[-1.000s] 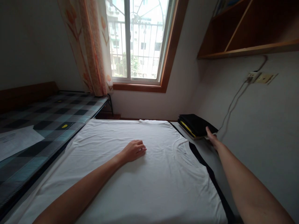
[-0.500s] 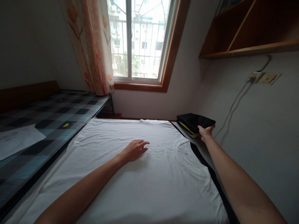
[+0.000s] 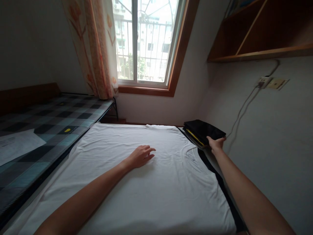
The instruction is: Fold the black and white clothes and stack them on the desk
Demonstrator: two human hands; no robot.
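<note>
T-shirt [image 3: 146, 186], white, lies spread flat, the left hand [image 3: 141, 156] over it half-open and empty. Beyond the T-shirt's neckline [image 3: 190, 163], the right hand [image 3: 216, 143] is closed on the edge of a black bundle [image 3: 204, 129] with a yellow strip [image 3: 195, 136].

Inspected: the single view is taken from the wearer's head, above the near part of the white shirt [image 3: 146, 182], facing forward and down toward the window [image 3: 151, 49] at upper centre. The shirt lies closest at the bottom edge; the left hand [image 3: 142, 156], right hand [image 3: 216, 143] and black stack [image 3: 202, 130] sit farther out. The wide field reaches from the checked mattress [image 3: 61, 117] to the wall shelf [image 3: 264, 36]
</note>
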